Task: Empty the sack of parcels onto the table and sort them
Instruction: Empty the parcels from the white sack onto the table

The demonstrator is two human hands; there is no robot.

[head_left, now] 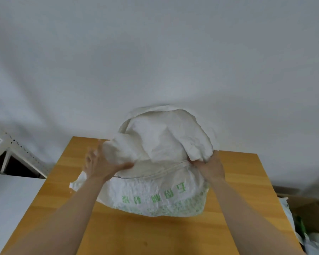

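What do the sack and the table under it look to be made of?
Sack: woven plastic, likely polypropylene, matte white with green print; it crumples in stiff, papery folds and shows a fine grainy texture. Table: wood or wood-look laminate, smooth honey-coloured top with straight grain lines; which of the two cannot be told.

The table (151, 234) is honey-coloured wood, its grain plain to see, the top smooth with a faint sheen. On it the sack (160, 183) is white woven plastic, coarse and crinkled, with dull green print. Behind the table the wall (155, 52) is matt white. To its left a rack (13, 146) looks like white-painted perforated metal. To its right, a matt brown cardboard box (309, 208) holds thin, plastic-looking bags (313, 240).
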